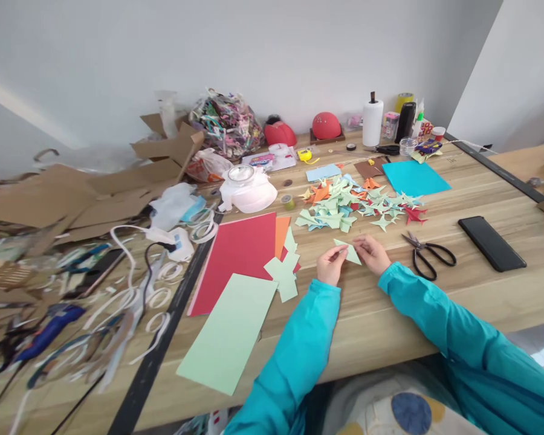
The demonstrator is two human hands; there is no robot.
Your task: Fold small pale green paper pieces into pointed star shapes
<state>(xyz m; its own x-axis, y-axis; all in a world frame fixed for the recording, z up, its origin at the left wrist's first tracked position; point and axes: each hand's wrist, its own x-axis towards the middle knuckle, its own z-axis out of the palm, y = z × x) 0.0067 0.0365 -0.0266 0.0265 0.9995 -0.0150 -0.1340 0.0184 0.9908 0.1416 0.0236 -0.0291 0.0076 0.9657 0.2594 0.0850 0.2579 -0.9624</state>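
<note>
Between my two hands is a small pale green piece of paper [352,254], folded to a triangle. My left hand [331,264] pinches its left side, and my right hand [372,254] is closed at its right edge. Just beyond lies a heap of folded paper shapes [340,202], mostly pale green with some orange, red and blue. Left of my left hand are several loose pale green paper squares [284,275]. A large pale green sheet [229,332] and a red sheet [245,254] lie farther left, with an orange sheet [281,232] partly beneath.
Scissors [428,254] and a black phone [492,243] lie to the right. A blue sheet [416,177] is at the back right. Cables, a blue-handled tool [49,329] and cardboard boxes [95,190] crowd the left. A white bottle [372,122] stands near the wall.
</note>
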